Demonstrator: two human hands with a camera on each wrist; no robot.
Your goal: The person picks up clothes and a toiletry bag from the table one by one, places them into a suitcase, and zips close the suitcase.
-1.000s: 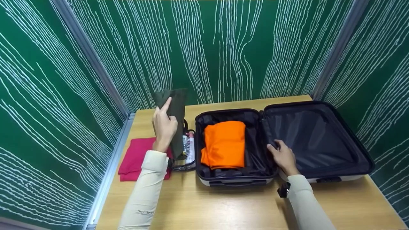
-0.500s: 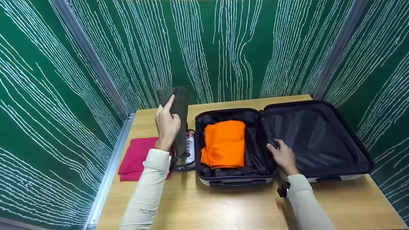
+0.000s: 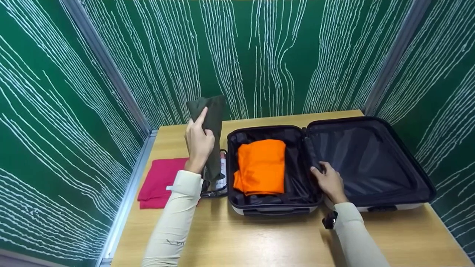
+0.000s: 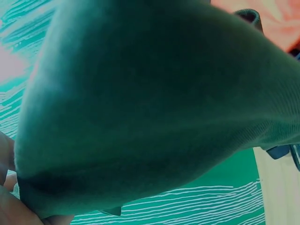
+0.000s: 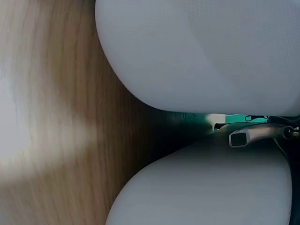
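Observation:
My left hand [image 3: 200, 144] holds a dark green folded garment [image 3: 214, 126] up over the left side of the table. The index finger lies straight along the cloth. In the left wrist view the green cloth [image 4: 140, 103] fills most of the picture, with fingertips [image 4: 16, 208] at its lower left edge. My right hand [image 3: 329, 183] grips the inner edge of the open suitcase [image 3: 276, 205], near the hinge between its halves. A folded orange garment [image 3: 262, 167] lies in the left half. The right wrist view shows the pale shell [image 5: 201, 51] and a zipper pull [image 5: 253, 134].
A folded pink garment [image 3: 161, 181] lies at the table's left. Between it and the suitcase stands a clear black-trimmed pouch [image 3: 215, 193] with tubes inside, partly hidden by the green cloth. Green walls with white lines [image 3: 274, 55] enclose the wooden table [image 3: 267, 241].
My left hand has moved right and slightly up with the green garment, which covers more of the pouch in the head view. My right hand stays at the suitcase edge.

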